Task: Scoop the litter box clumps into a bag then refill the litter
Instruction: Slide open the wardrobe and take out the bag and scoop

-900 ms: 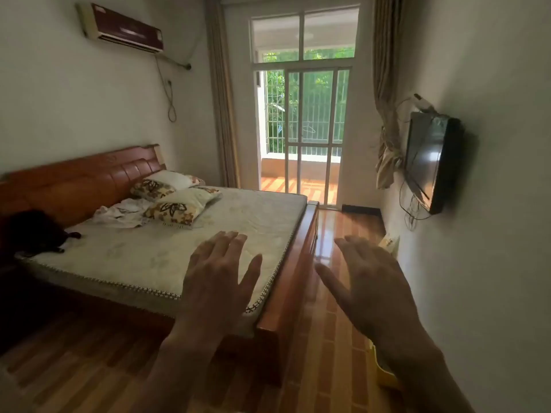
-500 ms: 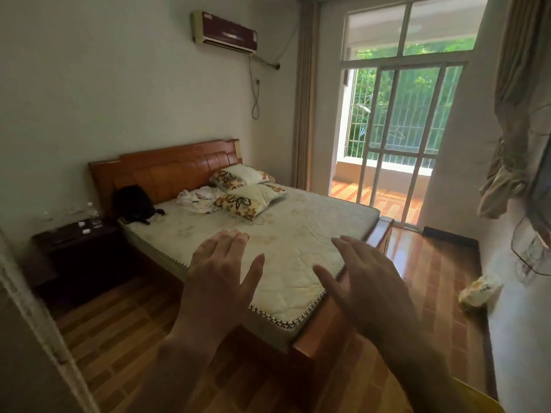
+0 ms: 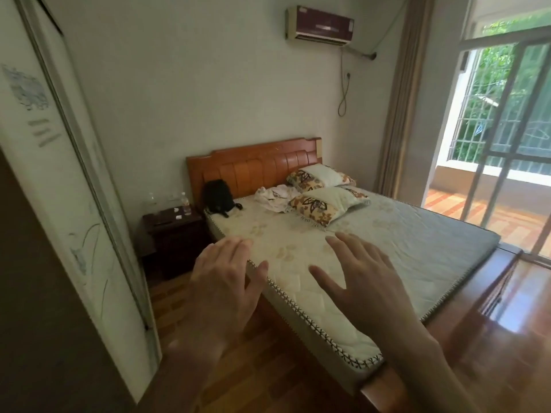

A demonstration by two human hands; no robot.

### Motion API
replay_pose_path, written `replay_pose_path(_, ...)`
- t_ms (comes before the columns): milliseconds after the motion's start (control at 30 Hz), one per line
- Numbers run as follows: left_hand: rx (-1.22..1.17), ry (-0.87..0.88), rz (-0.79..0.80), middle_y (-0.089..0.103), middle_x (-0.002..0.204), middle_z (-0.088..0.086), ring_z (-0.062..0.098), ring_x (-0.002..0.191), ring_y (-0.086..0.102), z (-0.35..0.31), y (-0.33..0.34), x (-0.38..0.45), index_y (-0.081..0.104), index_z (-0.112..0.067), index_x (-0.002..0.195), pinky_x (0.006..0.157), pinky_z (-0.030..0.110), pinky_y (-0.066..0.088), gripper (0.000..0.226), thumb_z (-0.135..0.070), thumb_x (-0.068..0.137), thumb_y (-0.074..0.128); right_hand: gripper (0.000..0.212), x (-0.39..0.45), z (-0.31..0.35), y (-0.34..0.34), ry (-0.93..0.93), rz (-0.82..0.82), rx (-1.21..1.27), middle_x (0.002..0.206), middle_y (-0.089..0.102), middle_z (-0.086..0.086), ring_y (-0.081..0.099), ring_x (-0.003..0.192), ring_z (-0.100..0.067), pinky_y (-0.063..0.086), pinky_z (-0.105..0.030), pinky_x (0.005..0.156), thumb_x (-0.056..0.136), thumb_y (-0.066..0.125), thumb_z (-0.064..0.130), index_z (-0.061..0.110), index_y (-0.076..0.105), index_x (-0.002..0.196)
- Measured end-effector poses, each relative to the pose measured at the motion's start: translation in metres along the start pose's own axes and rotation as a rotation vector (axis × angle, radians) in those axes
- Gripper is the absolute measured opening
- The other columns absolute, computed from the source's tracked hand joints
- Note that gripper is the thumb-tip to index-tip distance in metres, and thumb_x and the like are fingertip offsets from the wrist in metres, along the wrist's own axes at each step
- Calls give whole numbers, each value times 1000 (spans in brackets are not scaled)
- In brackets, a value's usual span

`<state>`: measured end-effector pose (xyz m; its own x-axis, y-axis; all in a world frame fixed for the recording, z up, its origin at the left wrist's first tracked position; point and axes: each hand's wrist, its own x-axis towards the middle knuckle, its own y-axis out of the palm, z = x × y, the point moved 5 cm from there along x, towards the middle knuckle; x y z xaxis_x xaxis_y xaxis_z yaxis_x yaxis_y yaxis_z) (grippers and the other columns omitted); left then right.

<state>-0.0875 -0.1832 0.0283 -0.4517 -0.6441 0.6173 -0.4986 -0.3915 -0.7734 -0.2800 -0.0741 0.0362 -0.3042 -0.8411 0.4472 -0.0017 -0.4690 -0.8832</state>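
Left hand point(image 3: 222, 286): raised before the camera, back toward the viewer, fingers straight and close together, thumb spread; holds nothing, touches nothing.

Right hand point(image 3: 368, 286): raised alongside, apart from the left, fingers straight and slightly fanned, thumb out toward the left hand; likewise empty.

Litter box, bag, litter: none can be made out anywhere in this view.

Bed point(image 3: 343, 248): directly beyond both hands, bare quilted mattress with stitched edging, its near corner below the right wrist. Wooden headboard point(image 3: 253, 168) at the far end.

Two patterned pillows point(image 3: 325, 204): beyond the right hand, at the head of the bed.

Crumpled white cloth point(image 3: 275, 196): just left of the pillows, on the mattress.

Black backpack point(image 3: 217, 198): beyond the left hand, on the mattress, leaning on the headboard.

Dark nightstand point(image 3: 173, 234): beyond and left of the left hand, beside the bed; a clear bottle point(image 3: 186, 202) and small white items on top.

White wardrobe panel point(image 3: 68, 189): far left of the left hand, close to the camera.

Air conditioner point(image 3: 319, 25): high on the far wall.

Curtain point(image 3: 399, 99) and glass balcony door point(image 3: 507, 129): to the right, beyond the right hand.

Wooden floor point(image 3: 507, 323): beneath and right of the right arm.
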Motion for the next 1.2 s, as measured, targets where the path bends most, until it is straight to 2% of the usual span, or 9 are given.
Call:
replay_pose_path(267,28,-94,-17,63,143,4,22,137,56,74,49,75,60,-18,142,114,41,42,65,-61,104,30,77,120,21,59,-93,27,14,160,35,7,31,147,-13,23,-35,121,94,18,75,29,30,154)
replay_pose_path(433,65,-93,-31,62,144,3,21,138,54,115,80,121,59,-18,143,116,38,38,63,-59,104,32,73,182,33,89,-96,-25,63,158,38,7,34,145,-14,24,-35,119,97,25,73,28,35,153)
replay_pose_path(700,72,-194,-21,61,146,2,20,140,54,172,121,165,55,-20,146,114,39,43,67,-63,104,26,71,264,49,149,-151,1,104,159,37,6,31,147,-14,24,-35,120,98,31,71,28,33,154)
replay_pose_path(867,110,-249,-39,63,143,3,21,137,56,208,143,200,56,-19,145,113,40,46,64,-61,104,28,73,320,64,188,-221,43,131,162,30,7,26,150,-14,19,-34,121,97,24,73,30,27,156)
replay_pose_path(1100,166,-347,-48,62,142,1,19,136,55,253,185,266,53,-20,146,113,39,44,58,-58,107,32,73,418,72,237,-296,58,192,159,36,5,32,147,-15,23,-33,118,95,30,71,27,33,154)
replay_pose_path(1200,178,-398,-39,60,144,1,18,137,54,270,205,301,51,-20,148,114,38,43,61,-58,104,32,75,469,69,261,-323,81,230,160,35,5,32,147,-15,22,-32,118,94,26,73,28,32,154)
